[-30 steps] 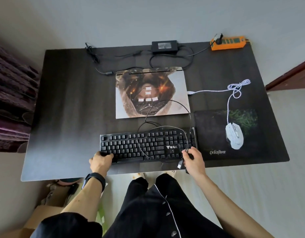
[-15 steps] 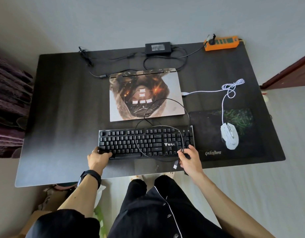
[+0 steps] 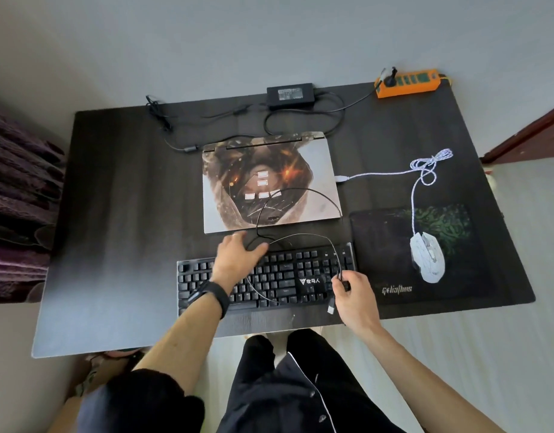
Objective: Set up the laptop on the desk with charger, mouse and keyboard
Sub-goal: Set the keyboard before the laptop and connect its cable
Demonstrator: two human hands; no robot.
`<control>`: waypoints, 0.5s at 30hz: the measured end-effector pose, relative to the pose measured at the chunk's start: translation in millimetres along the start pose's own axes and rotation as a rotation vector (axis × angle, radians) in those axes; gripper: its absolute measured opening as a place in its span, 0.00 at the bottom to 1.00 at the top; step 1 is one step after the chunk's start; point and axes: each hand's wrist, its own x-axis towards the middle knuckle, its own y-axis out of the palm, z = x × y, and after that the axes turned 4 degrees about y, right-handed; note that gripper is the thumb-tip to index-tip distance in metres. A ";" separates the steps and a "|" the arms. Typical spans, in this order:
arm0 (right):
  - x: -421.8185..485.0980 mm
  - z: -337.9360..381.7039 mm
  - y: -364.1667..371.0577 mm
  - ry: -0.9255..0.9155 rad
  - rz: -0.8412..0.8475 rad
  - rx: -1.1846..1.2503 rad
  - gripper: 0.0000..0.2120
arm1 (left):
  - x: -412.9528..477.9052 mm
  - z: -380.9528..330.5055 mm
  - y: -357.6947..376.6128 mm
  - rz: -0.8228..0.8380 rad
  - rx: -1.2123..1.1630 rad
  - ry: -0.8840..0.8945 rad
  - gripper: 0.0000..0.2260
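A closed laptop (image 3: 269, 179) with a picture on its lid lies in the middle of the dark desk (image 3: 113, 214). In front of it sits a black keyboard (image 3: 282, 279), its thin black cable (image 3: 304, 190) looping over the lid. My left hand (image 3: 238, 254) reaches over the keyboard's far edge, fingers spread near the cable. My right hand (image 3: 352, 292) grips the cable near its USB plug (image 3: 331, 307) at the keyboard's right end. A white mouse (image 3: 427, 260) rests on a dark mouse pad (image 3: 394, 245). The charger brick (image 3: 289, 92) lies behind the laptop.
An orange power strip (image 3: 407, 83) sits at the desk's back right corner with a plug in it. The white mouse cable's USB end (image 3: 341, 179) lies beside the laptop's right edge. Dark fabric (image 3: 16, 198) is at the left. A wooden edge (image 3: 528, 132) shows right.
My left hand has left the keyboard's front left corner and reached forward over its far edge toward the cable. My right hand still holds the cable's plug end.
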 end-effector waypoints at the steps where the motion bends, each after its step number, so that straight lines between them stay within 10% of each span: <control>1: 2.4 4.2 1.1 0.002 0.009 -0.006 0.06 | 10.1 -9.6 6.6 0.054 0.060 0.014 0.35; 15: -1.8 -0.3 -11.8 0.069 0.032 0.089 0.05 | 23.5 -85.1 -8.9 -0.050 -0.073 0.248 0.09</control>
